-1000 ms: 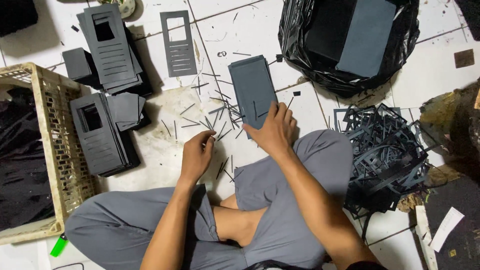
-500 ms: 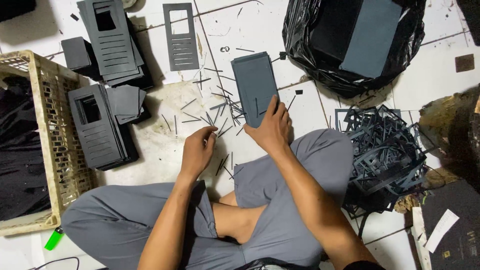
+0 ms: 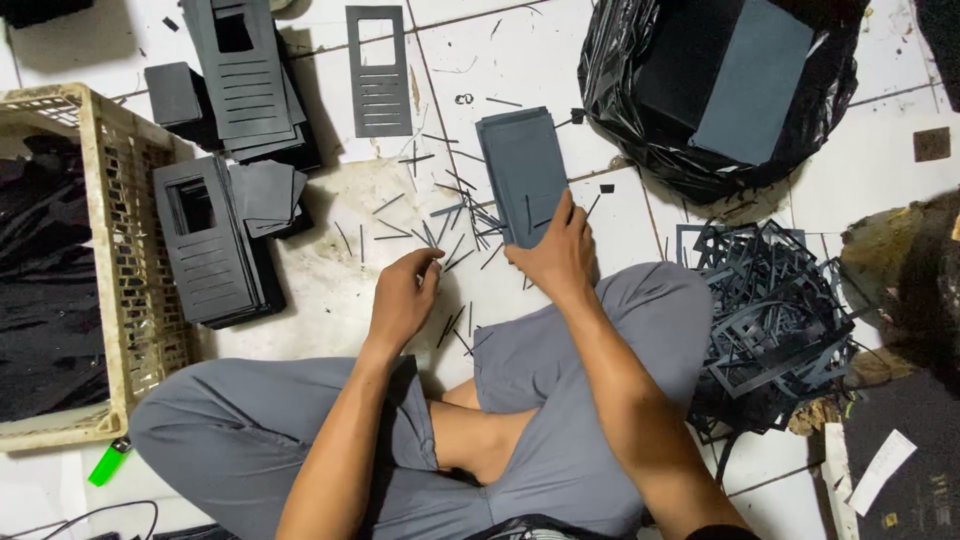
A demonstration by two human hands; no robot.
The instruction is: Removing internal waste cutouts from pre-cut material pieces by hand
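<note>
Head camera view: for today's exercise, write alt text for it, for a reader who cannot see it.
A person sits cross-legged on a tiled floor, right hand pressing on a stack of dark grey sheets, left hand among thin offcut strips. Cut panels with slots and a plastic crate lie left, a black bag and scrap frames right.

One head-worn camera looks straight down, close over the crossed legs. It faces the tiled floor ahead.

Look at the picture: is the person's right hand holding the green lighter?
No, the right hand presses on a stack of dark grey sheets, while the green lighter lies on the floor beside the plastic crate.
</note>
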